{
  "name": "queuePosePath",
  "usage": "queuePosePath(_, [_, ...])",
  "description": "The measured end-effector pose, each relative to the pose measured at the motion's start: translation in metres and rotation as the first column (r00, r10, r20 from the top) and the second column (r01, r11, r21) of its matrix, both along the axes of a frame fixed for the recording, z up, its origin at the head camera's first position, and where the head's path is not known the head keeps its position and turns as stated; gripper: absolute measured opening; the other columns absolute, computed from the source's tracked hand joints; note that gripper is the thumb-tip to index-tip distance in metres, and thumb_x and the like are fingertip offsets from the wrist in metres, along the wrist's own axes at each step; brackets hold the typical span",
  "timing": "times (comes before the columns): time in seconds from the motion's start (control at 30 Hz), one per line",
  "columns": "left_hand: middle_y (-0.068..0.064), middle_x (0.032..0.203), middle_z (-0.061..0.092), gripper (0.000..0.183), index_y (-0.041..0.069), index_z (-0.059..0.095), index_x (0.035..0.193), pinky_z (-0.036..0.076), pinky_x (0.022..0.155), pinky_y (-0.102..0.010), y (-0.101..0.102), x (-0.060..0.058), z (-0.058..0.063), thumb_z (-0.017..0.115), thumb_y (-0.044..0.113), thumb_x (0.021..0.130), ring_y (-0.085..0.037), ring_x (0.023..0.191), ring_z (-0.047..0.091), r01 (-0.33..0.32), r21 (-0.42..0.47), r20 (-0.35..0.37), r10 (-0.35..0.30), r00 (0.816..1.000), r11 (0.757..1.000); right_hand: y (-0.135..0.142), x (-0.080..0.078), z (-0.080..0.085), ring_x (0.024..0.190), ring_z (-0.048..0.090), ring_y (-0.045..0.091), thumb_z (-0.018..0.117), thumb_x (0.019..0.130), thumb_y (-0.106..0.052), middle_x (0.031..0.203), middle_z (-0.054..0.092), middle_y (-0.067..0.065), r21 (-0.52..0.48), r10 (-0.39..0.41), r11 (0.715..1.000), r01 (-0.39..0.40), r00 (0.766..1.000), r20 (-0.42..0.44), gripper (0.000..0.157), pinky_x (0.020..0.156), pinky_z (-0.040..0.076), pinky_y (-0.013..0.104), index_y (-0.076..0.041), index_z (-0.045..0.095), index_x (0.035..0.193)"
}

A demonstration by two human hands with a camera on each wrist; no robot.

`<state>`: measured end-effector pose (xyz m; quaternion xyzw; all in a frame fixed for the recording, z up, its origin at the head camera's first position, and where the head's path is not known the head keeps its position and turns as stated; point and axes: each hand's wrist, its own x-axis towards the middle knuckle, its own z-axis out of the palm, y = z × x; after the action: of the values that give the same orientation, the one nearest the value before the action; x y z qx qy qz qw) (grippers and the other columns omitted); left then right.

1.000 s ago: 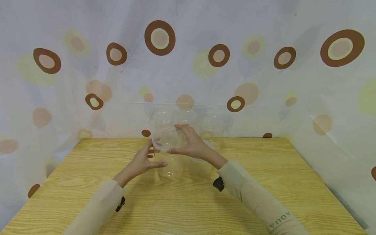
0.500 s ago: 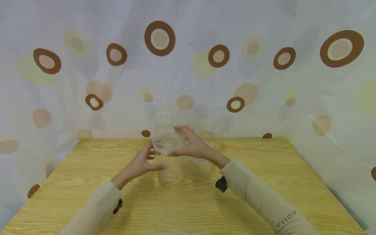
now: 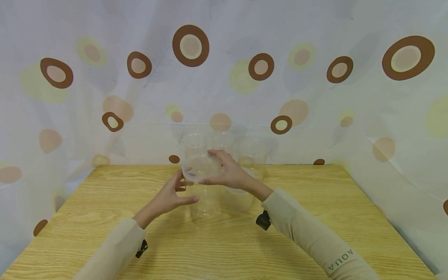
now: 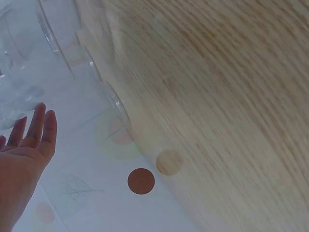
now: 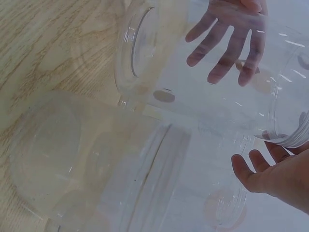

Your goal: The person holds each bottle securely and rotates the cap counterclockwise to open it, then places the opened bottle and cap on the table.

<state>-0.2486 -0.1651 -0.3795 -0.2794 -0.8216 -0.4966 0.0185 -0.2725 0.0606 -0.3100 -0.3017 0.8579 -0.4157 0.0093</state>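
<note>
A tall clear plastic jar point(image 3: 204, 204) stands upright on the table, with a translucent lid point(image 3: 201, 167) at its top. My left hand point(image 3: 169, 197) holds the jar's side, thumb in front and fingers behind. Those left fingers point(image 5: 227, 58) show spread through the clear wall in the right wrist view. Across the top, my right hand point(image 3: 231, 173) grips the lid's edge, thumb at the front and fingers at the far side. Whether the lid is fully seated cannot be told. Just right of this jar is another lidded jar point(image 3: 238, 201), partly hidden under my right hand.
Several more clear jars stand close behind, such as the back-left jar point(image 3: 194, 140) and the back-right jar point(image 3: 252, 151). The wooden table point(image 3: 315, 217) ends at a patterned curtain point(image 3: 224, 97). A black strap piece point(image 3: 263, 220) hangs below my right sleeve.
The jar and both hands have come slightly nearer to me. My right forearm has shifted a little to the right, and both hands keep their hold.
</note>
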Motion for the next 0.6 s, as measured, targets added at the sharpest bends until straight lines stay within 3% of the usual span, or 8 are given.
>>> queuePosePath(0.27, [-0.012,0.143,0.031,0.094,0.023,0.016,0.145,0.038,0.094,-0.058,0.008,0.002,-0.003,0.077,0.021,0.074,-0.037,0.121,0.046,-0.053,0.035,0.022,0.053,0.998,0.998,-0.003,0.002,-0.002,0.127,0.035,0.026,0.079,0.066,-0.042,0.143,0.033,0.008,-0.029,-0.07,0.997,0.071,0.997,0.031,0.095,0.1,0.036,0.049,-0.011,0.031,0.141])
queuePosePath(0.6, [-0.006,0.144,0.028,0.099,0.031,0.015,0.144,0.036,0.095,-0.06,0.017,0.005,-0.007,0.08,0.025,0.07,-0.04,0.123,0.042,-0.101,0.068,0.022,0.099,0.995,0.993,-0.01,0.008,-0.001,0.128,0.036,0.027,0.079,0.067,-0.04,0.142,0.034,0.008,-0.068,-0.125,0.989,0.128,0.991,0.045,0.096,0.102,0.034,0.05,-0.007,0.03,0.141])
